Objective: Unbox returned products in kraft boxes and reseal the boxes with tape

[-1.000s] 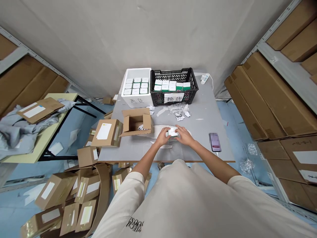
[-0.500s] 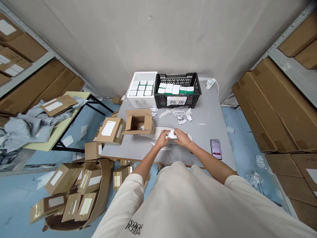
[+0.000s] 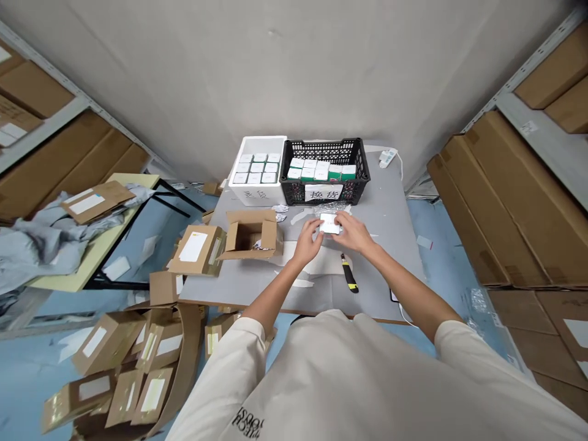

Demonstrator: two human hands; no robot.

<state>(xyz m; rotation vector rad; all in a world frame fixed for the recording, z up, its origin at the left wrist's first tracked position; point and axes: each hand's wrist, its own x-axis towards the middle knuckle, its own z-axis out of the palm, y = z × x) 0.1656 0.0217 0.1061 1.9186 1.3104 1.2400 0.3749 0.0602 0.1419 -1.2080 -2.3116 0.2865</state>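
We have the small white box [image 3: 329, 224] between our hands, the right one nearer.
Our right hand [image 3: 353, 233] pinches its right side; our left hand [image 3: 308, 242] curls by its left edge, contact unclear to us. Its top looks nearly square, so we see no clear long axis. The black crate [image 3: 325, 192] lies on its far side, the cutter [image 3: 349, 274] nearer us.

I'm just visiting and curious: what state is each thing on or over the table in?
Small box: held by the right hand's fingers.
Left hand: at its edge, grip unclear.
Labelled carton: closed.
Flapped carton: open.
White bin: lidless, loaded.
Black crate: open-topped, loaded.
Knife: lying flat, blade unclear.
Phone: mostly hidden, screen unclear.
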